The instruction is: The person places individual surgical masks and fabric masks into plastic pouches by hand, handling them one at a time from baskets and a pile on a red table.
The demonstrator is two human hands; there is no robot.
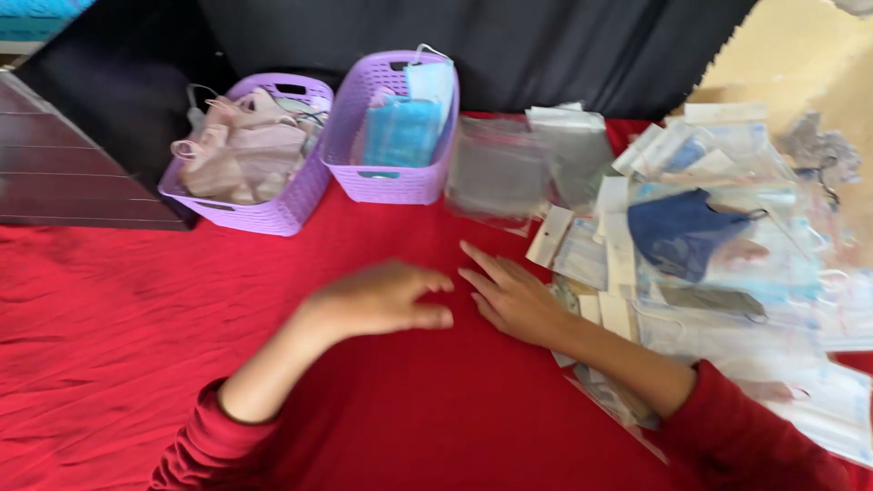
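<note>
1. Covering the tabletop (pixel 109 327) is a red cloth, with a dark curtain (pixel 509 45) behind.
2. Two lilac baskets (pixel 273 214) hold masks; clear packets (pixel 727 273) heap at your right.
3. Your left hand (pixel 386 298) hovers loosely curled, empty; your right hand (pixel 514 295) lies spread, empty, beside the packets.

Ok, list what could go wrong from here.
The right hand lies against the loose pile of packets; a sweep could push some off the table edge. The blue masks stand high in the lilac basket and could topple out.
</note>
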